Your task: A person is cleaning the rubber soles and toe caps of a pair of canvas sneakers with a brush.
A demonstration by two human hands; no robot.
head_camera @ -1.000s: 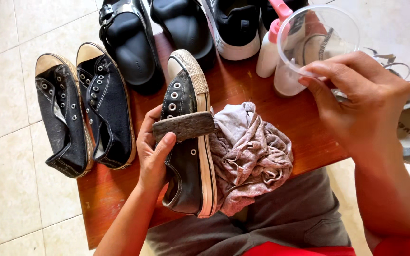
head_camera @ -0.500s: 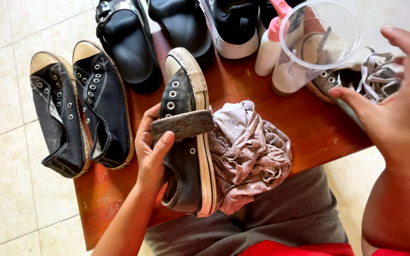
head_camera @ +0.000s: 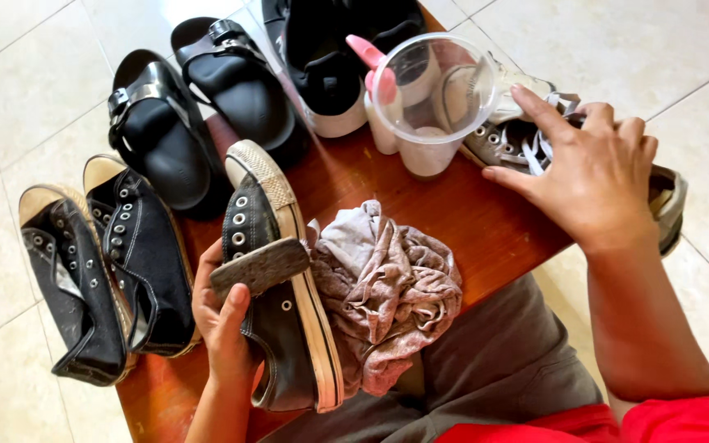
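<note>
1. Left hand (head_camera: pixel 221 324) closed around a black sneaker (head_camera: pixel 279 279) and a grey sponge (head_camera: pixel 261 265), thumb pressing the sponge across the laces.
2. Right hand (head_camera: pixel 588 176) spread, fingers apart, resting on a grey sneaker (head_camera: pixel 519 135) at the right edge of the bench; gripping nothing, as far as can be told.
3. Black sneaker lying on its side on the wooden bench (head_camera: pixel 469 213), toe pointing away.
4. Crumpled rag (head_camera: pixel 383 291) touching the sneaker's sole.
5. Clear plastic cup (head_camera: pixel 436 98) and spray bottle (head_camera: pixel 375 94) just left of the right hand.
6. Pair of black sneakers (head_camera: pixel 104 271) at far left; black sandals (head_camera: pixel 198 115) beyond.
</note>
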